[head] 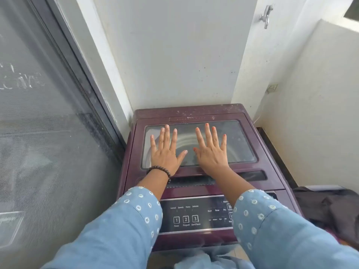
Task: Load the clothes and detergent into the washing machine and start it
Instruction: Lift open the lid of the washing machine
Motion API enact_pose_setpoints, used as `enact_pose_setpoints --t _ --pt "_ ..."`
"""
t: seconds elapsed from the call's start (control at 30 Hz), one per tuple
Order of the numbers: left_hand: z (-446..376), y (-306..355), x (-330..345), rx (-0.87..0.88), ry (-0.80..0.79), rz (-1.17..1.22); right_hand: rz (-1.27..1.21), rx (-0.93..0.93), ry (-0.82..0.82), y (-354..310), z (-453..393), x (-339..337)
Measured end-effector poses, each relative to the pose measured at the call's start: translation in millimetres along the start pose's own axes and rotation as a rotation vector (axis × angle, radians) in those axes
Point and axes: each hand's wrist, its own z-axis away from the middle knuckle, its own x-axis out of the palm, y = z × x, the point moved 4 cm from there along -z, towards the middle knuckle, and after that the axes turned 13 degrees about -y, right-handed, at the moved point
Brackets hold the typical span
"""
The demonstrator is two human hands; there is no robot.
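A maroon top-loading washing machine [272,171] stands in a corner, and its glass lid [240,144] is down. My left hand [166,152] and my right hand [211,150] lie flat on the glass side by side, fingers spread, holding nothing. Below my forearms is the black control panel [194,214] with three square buttons marked Power, Program and Start/Pause. Dark clothes [330,210] lie in a heap to the right of the machine. No detergent is in view.
A dusty glass sliding door [48,123] runs along the left. White walls close in behind and to the right. A metal tap [265,15] is fixed high on the right wall, a small socket plate [272,87] lower down.
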Motion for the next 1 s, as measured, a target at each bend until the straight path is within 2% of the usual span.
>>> enact_pose_setpoints --t 0.2,0.53,1.0 --pt "11 3 21 0.020 -0.018 0.012 -0.026 -0.074 -0.061 -10 13 16" --pt "26 -3 28 0.007 0.013 0.093 -0.012 -0.068 -0.068 -8 30 20" --pt "66 19 31 -0.027 -0.037 0.110 -0.041 -0.154 -0.090 8 62 21"
